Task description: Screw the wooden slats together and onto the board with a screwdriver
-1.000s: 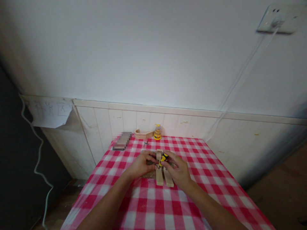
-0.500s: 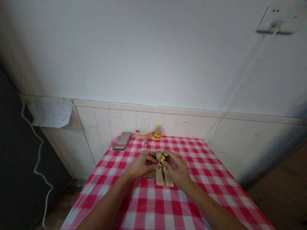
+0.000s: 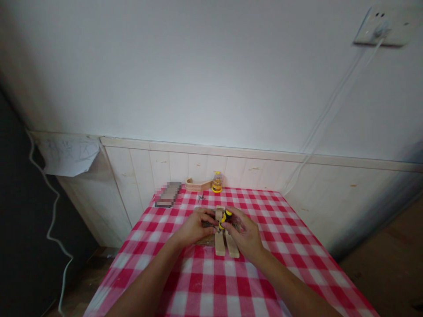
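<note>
My right hand (image 3: pixel 246 233) is closed around a small yellow-and-black screwdriver (image 3: pixel 226 215), its handle tilted up to the right. Below its lower end lie two pale wooden strips (image 3: pixel 220 246), side by side with a narrow gap between them. My left hand (image 3: pixel 196 226) comes in from the other side, thumb and fingertips drawn together by the screwdriver's lower end; what they pinch is too small to make out. Under the hands and strips shows part of a flat brownish piece (image 3: pixel 206 241).
At the table's back stand a clear-and-yellow bit container (image 3: pixel 217 183) and a curved wooden piece (image 3: pixel 194 186). A small dark metal item (image 3: pixel 201 198) lies in front of them. A blurred-out flat object (image 3: pixel 169 194) rests at the back left. Red-and-white checked cloth (image 3: pixel 211 288) covers the table.
The screwdriver and both hands stay in nearly the same place; my right fingers have shifted only very slightly on the handle.
</note>
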A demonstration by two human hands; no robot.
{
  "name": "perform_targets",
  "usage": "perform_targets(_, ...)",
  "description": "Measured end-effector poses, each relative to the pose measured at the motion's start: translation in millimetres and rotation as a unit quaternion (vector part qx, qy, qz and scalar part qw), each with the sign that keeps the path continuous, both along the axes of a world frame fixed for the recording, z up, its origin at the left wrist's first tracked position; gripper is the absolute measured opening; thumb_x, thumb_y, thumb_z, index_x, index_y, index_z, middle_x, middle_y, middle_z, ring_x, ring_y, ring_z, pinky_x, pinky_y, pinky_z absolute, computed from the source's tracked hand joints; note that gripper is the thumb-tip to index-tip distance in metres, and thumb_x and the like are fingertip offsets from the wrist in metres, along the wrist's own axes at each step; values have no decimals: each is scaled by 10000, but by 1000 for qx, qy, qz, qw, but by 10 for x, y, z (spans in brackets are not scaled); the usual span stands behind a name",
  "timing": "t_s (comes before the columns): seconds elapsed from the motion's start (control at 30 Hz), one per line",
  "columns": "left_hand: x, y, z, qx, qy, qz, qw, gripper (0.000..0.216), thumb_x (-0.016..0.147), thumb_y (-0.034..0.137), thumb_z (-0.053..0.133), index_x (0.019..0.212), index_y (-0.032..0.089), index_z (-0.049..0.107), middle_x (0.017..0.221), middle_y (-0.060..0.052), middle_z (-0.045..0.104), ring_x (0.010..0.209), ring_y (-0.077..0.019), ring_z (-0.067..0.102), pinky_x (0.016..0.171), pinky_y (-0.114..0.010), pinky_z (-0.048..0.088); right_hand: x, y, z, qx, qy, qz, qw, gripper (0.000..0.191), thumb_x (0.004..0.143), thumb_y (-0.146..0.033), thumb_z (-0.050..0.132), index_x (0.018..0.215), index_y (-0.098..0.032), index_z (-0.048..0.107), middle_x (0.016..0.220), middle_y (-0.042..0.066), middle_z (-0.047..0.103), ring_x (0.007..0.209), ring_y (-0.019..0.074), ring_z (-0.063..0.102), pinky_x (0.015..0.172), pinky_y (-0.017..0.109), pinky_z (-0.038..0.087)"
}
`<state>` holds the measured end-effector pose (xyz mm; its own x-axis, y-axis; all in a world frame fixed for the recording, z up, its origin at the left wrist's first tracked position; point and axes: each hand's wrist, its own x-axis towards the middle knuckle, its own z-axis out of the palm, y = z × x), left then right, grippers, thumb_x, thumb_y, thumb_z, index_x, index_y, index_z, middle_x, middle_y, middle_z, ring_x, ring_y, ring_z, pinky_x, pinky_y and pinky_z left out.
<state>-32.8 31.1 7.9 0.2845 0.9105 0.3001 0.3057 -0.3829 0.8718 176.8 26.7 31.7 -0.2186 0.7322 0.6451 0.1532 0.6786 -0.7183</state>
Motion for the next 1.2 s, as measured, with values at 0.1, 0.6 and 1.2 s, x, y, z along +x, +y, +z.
perform_targets(0.1, 1, 1, -4, 0, -3, -1, 1000, 203, 727, 344, 856, 896, 232, 843, 1153, -111, 737, 1110, -268, 653, 991, -382, 507, -2, -2, -1, -3, -4, -6, 1000, 390, 846, -273, 731, 1235, -292, 708, 1135, 48, 779, 959, 239, 769, 887, 399, 637)
perform_targets(0.6, 3, 23, -19, 10, -5, -8, 1000, 226, 729, 392, 855, 886, 230, 843, 1151, -117, 748, 1125, -283, 653, 1028, -402, 484, 47, -57, -14, 28, -41, 5, 999, 428, 899, -188, 619, 1320, -267, 637, 1199, 90, 746, 1023, 250, 752, 914, 403, 628)
perform_targets(1.2, 5, 6, 7, 3, -10, -15, 1000, 221, 737, 347, 856, 911, 212, 843, 1177, -126, 736, 1132, -291, 651, 1026, -408, 478, 3, -13, -28, 9, -4, 9, 1000, 414, 863, -213, 684, 1271, -284, 660, 1170, 54, 758, 995, 225, 756, 903, 362, 622)
